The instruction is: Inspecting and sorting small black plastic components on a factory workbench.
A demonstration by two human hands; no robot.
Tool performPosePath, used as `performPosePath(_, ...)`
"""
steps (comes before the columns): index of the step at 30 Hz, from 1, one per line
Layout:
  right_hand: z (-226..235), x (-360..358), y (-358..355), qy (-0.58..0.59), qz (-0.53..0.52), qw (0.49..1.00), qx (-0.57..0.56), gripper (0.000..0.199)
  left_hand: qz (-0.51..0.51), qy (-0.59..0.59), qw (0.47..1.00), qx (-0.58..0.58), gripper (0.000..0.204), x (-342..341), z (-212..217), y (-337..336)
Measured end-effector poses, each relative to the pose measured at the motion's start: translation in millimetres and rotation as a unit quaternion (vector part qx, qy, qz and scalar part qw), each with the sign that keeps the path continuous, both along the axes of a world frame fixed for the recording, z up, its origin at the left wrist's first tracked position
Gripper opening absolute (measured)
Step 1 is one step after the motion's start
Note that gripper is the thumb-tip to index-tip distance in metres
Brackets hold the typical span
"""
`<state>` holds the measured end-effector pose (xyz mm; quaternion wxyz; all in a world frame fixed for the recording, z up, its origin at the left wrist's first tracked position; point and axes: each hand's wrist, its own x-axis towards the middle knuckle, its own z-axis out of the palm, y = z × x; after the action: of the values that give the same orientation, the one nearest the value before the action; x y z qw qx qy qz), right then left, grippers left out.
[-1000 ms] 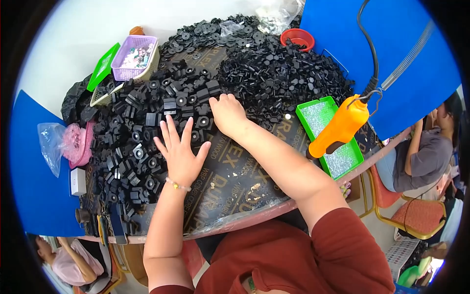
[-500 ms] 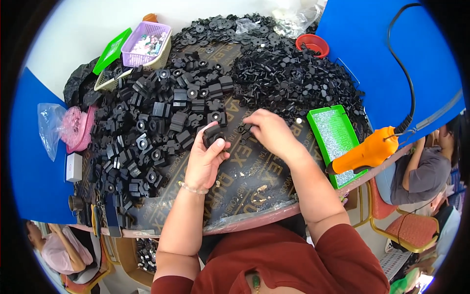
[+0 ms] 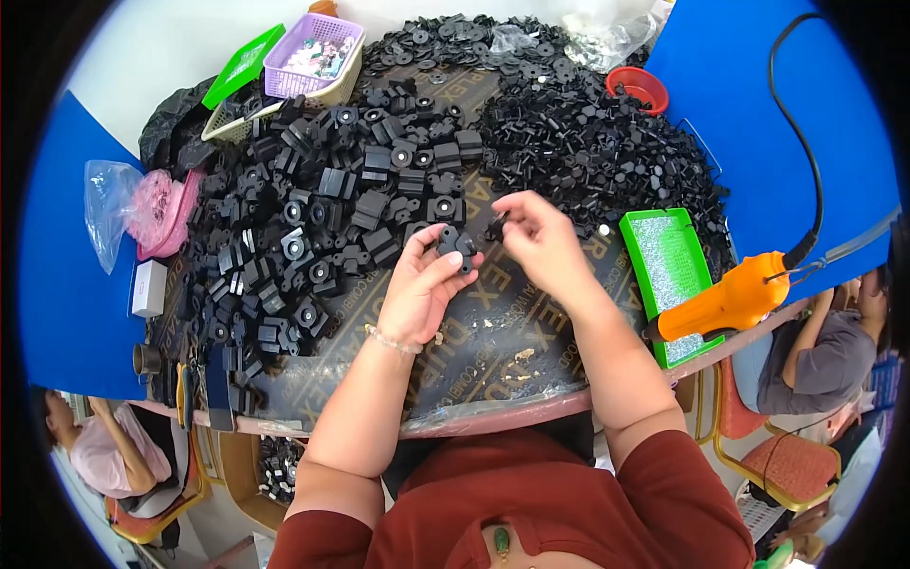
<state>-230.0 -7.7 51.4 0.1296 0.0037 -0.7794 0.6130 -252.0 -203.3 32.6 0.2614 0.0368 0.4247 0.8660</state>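
My left hand (image 3: 428, 284) holds a black plastic block part (image 3: 453, 243) between thumb and fingers, just above the dark table (image 3: 493, 365). My right hand (image 3: 536, 235) pinches a small black bolt-like piece (image 3: 494, 228) right beside that block. A big heap of black block parts (image 3: 313, 228) lies to the left of my hands. A pile of small black hex pieces (image 3: 597, 142) lies behind my right hand.
A green tray (image 3: 668, 270) of tiny screws sits to the right, with an orange corded power screwdriver (image 3: 725, 302) hanging over it. A purple basket (image 3: 315, 57), a green lid (image 3: 242, 64) and a red bowl (image 3: 637, 87) stand at the back. Other people sit at both sides.
Both hands left the heap and drew back toward me. The left hand now grips a black block and the right hand has brought a small piece up to it.
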Motion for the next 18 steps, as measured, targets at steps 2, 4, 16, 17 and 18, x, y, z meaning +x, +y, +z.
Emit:
performPosePath(2,9,3,7,-0.025,0.009,0.993,-0.112,0.021,0.012,0.009,1.0,-0.008,0.043,-2,0,0)
performPosePath(4,14,7,10,-0.052,0.046,0.963,-0.261,0.02,0.006,0.045,0.998,-0.036,0.044,-2,-4,-1)
performPosePath(16,14,11,-2,-0.146,0.168,0.891,-0.395,0.022,-0.032,0.085,0.996,-0.007,0.043,7,1,3)
performPosePath(17,14,12,-3,-0.149,0.162,0.893,-0.392,0.023,-0.032,0.085,0.996,-0.007,0.043,6,0,2)
performPosePath(18,14,12,-3,-0.152,0.155,0.895,-0.39,0.023,-0.033,0.084,0.996,-0.008,0.043,7,0,1)
